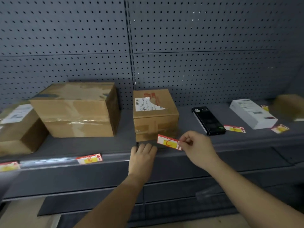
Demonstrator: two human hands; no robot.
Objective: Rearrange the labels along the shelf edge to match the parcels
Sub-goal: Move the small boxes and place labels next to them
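Red-and-white paper label marked C [169, 143] is pinched by its right end in the right hand [196, 148], just in front of the small brown cardboard parcel [154, 116], probably to seat it there; left hand [142, 156] lies flat, fingers together, steadying on the grey metal shelf edge [54, 162]. Parcel letters not visible; far-left label cut off, blurred.

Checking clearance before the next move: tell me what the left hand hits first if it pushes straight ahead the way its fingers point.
Probably the small cardboard box. The left hand rests on the shelf edge, fingers aimed at the box's lower front; the gap is hard to judge.
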